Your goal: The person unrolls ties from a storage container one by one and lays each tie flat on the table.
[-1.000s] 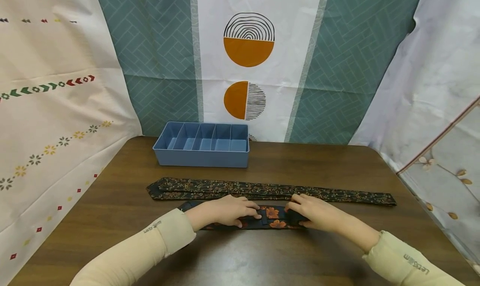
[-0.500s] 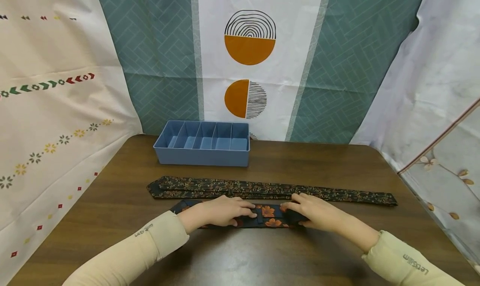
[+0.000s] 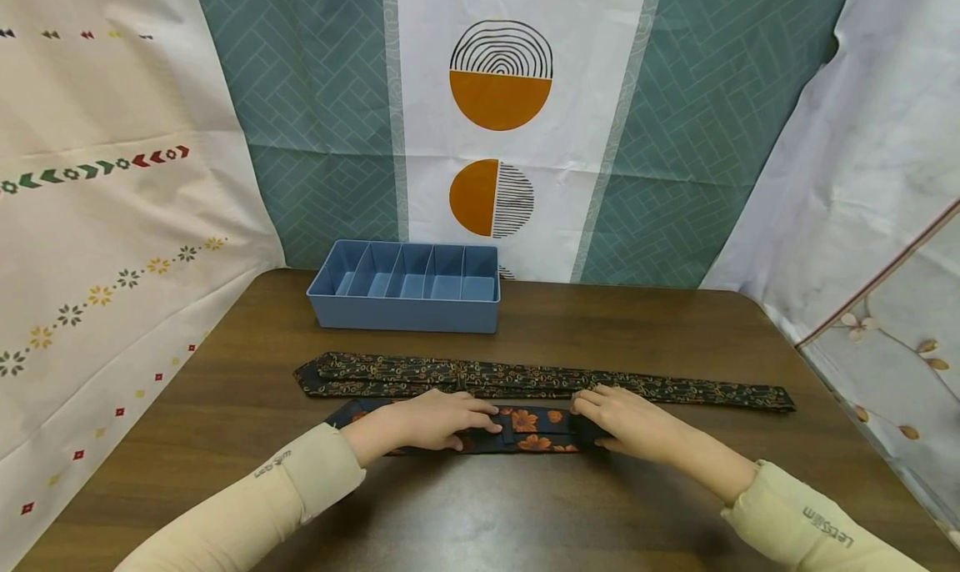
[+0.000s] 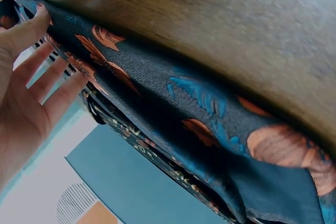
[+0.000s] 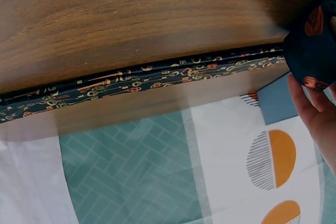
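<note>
A dark navy necktie (image 3: 536,443) with orange flowers lies lengthwise on the table, back side up, its loop showing between my hands. My left hand (image 3: 431,422) rests on it, thumb at the near edge and fingers at the far edge, as the left wrist view also shows. My right hand (image 3: 630,422) grips the rolled-up end of this tie; the roll (image 5: 310,51) shows as a thick dark bundle in the right wrist view. The wide end reaches out past my left wrist. Just beyond lies a second necktie (image 3: 697,390), black with a small gold pattern, stretched out flat.
A blue divided box (image 3: 405,315) with several compartments stands at the back left of the brown wooden table (image 3: 480,514). Patterned cloths hang behind the table and along both sides.
The flowered necktie has slid to the left, its loop and flowers shifting with it. My left hand has moved left too, while my right hand stays nearly in place on the roll.
</note>
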Available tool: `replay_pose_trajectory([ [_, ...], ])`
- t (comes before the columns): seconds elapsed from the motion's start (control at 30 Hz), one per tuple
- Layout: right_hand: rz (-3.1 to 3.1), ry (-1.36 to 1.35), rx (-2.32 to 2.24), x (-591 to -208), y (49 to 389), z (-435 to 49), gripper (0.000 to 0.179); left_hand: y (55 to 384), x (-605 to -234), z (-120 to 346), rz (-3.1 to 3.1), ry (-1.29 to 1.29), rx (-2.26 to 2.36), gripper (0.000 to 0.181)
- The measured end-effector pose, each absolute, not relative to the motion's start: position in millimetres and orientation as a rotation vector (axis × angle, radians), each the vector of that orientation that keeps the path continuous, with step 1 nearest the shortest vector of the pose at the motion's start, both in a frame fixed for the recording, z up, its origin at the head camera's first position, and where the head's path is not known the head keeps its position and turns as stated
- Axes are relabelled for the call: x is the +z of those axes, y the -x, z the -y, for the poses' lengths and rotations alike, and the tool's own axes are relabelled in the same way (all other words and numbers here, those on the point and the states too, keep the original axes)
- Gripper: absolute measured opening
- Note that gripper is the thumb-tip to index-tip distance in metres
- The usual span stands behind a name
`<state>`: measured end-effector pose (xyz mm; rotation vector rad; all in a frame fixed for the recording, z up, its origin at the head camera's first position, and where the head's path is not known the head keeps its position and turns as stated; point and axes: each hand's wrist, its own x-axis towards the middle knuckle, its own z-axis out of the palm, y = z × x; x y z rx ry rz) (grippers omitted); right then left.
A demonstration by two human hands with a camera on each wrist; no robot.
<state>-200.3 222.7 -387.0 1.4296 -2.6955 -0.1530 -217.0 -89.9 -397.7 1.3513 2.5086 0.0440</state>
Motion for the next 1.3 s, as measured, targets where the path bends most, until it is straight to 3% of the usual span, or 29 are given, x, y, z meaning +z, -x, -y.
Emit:
replay_pose_trajectory([
  [0.67, 2.680, -1.441, -0.100, -388, 200, -223, 0.052, 219, -395, 99, -2.505, -1.282, 0.107, 0.052],
  [1.07, 2.687, -1.430, -0.105, -388, 201, -223, 0.051, 226, -389, 66, -2.589, -1.437, 0.130, 0.009],
  [1.3, 2.688, -1.432, -0.090, -389, 202, -223, 0.050, 226, -384, 45, -2.567, -1.512, 0.141, 0.008],
])
